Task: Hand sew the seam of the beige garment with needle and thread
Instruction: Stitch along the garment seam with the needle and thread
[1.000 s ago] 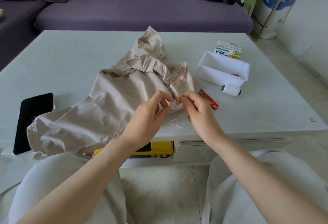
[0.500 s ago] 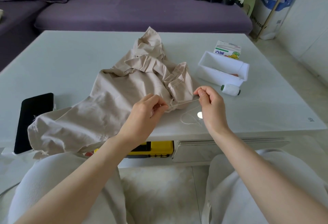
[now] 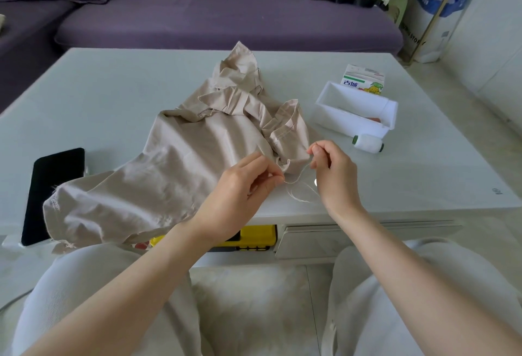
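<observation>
The crumpled beige cotton garment (image 3: 197, 158) lies at the pale counter's (image 3: 113, 96) front edge, seam end nearest the person. The left hand (image 3: 243, 186) pinches the fine pale thread (image 3: 291, 182) just beside that end, and the right hand (image 3: 333, 175) pinches it farther along, likely to draw a stitch snug.

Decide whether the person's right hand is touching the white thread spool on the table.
Apart. The head view shows a strip of bare table between the right hand and the thread spool.
</observation>
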Demonstrator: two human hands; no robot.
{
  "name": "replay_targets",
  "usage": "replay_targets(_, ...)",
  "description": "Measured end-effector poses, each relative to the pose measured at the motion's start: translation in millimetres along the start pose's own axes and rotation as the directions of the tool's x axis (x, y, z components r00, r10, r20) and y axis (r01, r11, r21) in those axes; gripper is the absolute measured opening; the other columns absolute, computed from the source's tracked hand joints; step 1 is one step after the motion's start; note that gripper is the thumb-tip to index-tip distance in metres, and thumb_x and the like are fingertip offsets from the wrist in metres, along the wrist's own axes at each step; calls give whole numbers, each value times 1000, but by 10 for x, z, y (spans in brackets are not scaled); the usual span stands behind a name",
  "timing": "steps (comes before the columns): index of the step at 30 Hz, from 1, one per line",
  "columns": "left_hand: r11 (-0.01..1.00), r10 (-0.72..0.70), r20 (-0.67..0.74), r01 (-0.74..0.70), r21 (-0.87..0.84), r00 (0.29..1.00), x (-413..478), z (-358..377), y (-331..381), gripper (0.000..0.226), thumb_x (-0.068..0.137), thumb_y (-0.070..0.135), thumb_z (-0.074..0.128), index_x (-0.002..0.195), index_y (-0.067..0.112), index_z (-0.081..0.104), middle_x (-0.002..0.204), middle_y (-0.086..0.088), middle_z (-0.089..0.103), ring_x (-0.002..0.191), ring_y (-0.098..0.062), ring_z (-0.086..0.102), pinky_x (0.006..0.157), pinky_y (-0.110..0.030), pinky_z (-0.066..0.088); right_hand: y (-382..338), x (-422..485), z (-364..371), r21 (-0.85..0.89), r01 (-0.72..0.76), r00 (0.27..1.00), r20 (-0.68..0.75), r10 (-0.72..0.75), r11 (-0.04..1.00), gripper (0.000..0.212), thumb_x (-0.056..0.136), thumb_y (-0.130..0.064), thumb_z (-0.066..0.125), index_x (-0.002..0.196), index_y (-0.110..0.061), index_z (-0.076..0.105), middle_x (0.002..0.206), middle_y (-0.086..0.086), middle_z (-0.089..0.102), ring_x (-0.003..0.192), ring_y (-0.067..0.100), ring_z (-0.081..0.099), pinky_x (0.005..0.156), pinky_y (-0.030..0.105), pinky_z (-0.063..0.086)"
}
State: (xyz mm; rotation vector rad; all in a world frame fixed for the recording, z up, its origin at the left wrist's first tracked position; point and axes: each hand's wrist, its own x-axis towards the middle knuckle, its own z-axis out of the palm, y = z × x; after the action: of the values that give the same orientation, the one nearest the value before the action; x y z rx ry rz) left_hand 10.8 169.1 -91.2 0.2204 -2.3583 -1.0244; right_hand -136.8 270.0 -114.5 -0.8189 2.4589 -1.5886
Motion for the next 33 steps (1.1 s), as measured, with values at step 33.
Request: replay_targets(33,950,69,54,-82,300,996,-4,34,-131,23,91,31,48,88,15,64,83,16,50,84,-12,42,78,-24,35,-129,-109,-1,133,17,977,207,-45,991,25,99,-18,48,86,-17,68,49,-23,51,55,-3,47,58,13,33)
